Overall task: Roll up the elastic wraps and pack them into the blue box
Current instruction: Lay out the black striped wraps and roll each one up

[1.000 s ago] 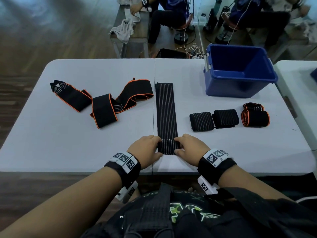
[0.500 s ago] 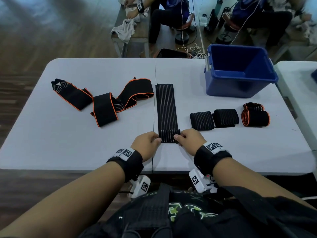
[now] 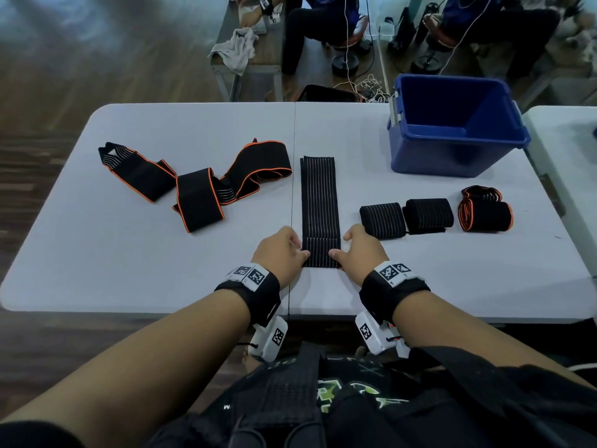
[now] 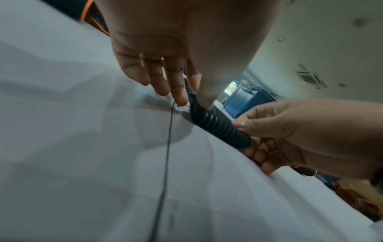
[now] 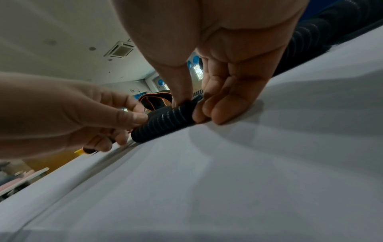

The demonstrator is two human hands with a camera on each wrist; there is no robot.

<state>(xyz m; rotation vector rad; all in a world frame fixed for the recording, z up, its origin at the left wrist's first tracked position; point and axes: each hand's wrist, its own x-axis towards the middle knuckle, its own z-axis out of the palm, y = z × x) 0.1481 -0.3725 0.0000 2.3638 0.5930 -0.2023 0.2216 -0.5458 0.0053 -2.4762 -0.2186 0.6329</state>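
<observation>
A black ribbed elastic wrap [image 3: 319,202] lies flat down the middle of the white table [image 3: 129,270]. Its near end is rolled into a small tube [image 4: 219,126] [image 5: 165,122]. My left hand [image 3: 284,253] pinches the tube's left end with thumb and fingers, and my right hand [image 3: 358,253] pinches its right end. Three rolled wraps lie to the right: two black ones [image 3: 382,220] [image 3: 428,216] and an orange-edged one [image 3: 484,210]. The blue box [image 3: 452,130] stands at the back right, with nothing visible inside.
A long orange-edged black wrap [image 3: 200,185] lies unrolled and twisted on the table's left half. A second white table [image 3: 568,150] adjoins on the right. Beyond the far edge people sit on chairs, with cables on the floor.
Both hands have rolled the near end of the flat wrap forward, away from me. The flat stretch is shorter and the roll a little thicker.
</observation>
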